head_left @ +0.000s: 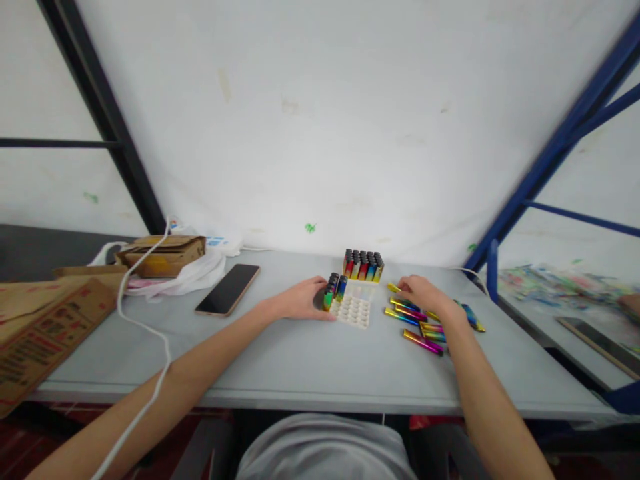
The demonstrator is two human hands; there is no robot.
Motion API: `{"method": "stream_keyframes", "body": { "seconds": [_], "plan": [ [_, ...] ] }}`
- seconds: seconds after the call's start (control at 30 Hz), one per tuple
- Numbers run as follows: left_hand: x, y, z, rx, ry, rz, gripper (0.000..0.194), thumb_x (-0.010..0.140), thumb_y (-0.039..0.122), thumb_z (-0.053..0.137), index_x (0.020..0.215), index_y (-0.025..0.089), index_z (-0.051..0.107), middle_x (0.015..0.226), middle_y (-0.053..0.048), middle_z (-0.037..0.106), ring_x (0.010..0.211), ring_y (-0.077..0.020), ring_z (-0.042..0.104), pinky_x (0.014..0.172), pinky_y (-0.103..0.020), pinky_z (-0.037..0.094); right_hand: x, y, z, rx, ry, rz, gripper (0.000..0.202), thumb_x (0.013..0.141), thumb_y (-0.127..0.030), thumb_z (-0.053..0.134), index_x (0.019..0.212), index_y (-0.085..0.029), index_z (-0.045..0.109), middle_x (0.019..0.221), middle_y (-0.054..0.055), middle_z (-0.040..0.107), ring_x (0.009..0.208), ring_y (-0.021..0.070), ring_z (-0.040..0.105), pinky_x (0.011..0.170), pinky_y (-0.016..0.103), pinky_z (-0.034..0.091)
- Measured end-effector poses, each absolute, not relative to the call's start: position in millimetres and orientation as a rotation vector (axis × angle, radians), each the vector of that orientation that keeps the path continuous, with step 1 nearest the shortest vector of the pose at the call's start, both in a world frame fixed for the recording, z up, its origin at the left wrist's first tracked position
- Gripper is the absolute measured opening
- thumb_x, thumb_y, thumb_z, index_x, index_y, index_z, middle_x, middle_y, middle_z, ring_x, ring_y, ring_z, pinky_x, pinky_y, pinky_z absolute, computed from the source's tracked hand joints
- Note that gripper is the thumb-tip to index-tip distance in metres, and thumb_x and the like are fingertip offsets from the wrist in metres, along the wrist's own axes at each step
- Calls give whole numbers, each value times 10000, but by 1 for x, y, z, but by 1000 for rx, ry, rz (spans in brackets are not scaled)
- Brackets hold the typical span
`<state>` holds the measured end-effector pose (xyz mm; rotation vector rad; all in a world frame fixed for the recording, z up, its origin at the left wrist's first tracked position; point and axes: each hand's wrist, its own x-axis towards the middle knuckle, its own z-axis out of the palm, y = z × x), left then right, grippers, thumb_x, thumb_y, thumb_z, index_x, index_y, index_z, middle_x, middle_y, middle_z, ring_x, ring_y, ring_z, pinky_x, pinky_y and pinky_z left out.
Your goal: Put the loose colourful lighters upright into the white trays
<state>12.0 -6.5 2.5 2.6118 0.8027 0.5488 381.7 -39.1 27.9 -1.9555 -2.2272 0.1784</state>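
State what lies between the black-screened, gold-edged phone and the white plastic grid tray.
In the head view, going from the phone to the tray: a stretch of bare grey tabletop, then the person's left hand.

Smartphone [227, 290]: eight o'clock from mid-view, flat, screen dark.
Printed cardboard carton [55, 333]: between eight and nine o'clock.
Small cardboard box [167, 258]: nine o'clock, beside a white plastic bag [200, 275].
White cable [121, 297]: winding down from nine o'clock.
Wall [320, 133]: white, twelve o'clock, scuffed.
Black metal post [105, 113]: ten o'clock.
Blue metal frame [550, 162]: two o'clock.
Neighbouring counter [540, 325]: past three o'clock, bearing another smartphone [603, 345] and blurred multicoloured pieces [555, 287].
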Motion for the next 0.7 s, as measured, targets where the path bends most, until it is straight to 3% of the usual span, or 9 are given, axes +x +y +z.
{"method": "stream_keyframes", "body": {
  "seconds": [0.1,0.2,0.27,0.37,0.47,0.57,0.7],
  "plan": [
    [12,-7,2,2605,814,550,735,741,655,805,1253,147,663,1312,-165,649,1196,-334,642,1075,-396,494,373,-40,30,-1764,-2094,104,253,1012,-333,505,1112,-171,673,970,108,778,783,194,701,744,272,496],
    [13,-6,2,2609,809,548,724,743,656,803,1245,152,668,1309,-159,654,1195,-329,644,1070,-385,494,362,-44,37,-1586,-1932,47,412,1043,-478,406,1215,-184,639,798,56,743,627,187,635,670,288,470],
    [13,-6,2,2608,819,552,722,734,657,808,1231,150,674,1303,-158,658,1192,-332,647,1066,-382,494,352,-45,41,-1468,-1816,33,502,1002,-591,451,1194,-186,677,751,47,708,605,185,586,641,296,448],
    [13,-6,2,2595,826,564,731,726,663,812,1229,151,675,1302,-160,660,1187,-343,648,1055,-401,504,335,-43,41,-1301,-1639,285,565,902,-685,575,1125,-183,706,656,4,607,559,158,494,556,279,395],
    [12,-7,2,2585,813,568,733,733,651,814,1248,149,668,1298,-161,657,1182,-338,647,1054,-409,508,317,-42,33,-1215,-1536,511,542,837,-727,635,903,-189,663,596,-31,496,562,145,454,543,267,383],
    [12,-7,2,2585,787,589,711,734,625,827,1244,154,673,1278,-154,665,1166,-330,650,1062,-417,502,298,-45,24,-1227,-1571,624,583,890,-788,489,760,-222,539,634,-9,523,617,164,507,598,278,437],
    [13,-6,2,2604,775,598,688,736,600,834,1238,157,676,1252,-148,673,1149,-328,653,1053,-417,505,275,-51,18,-1173,-1711,794,587,942,-796,333,866,-241,510,750,19,597,677,185,590,684,310,512]
  ]
}}
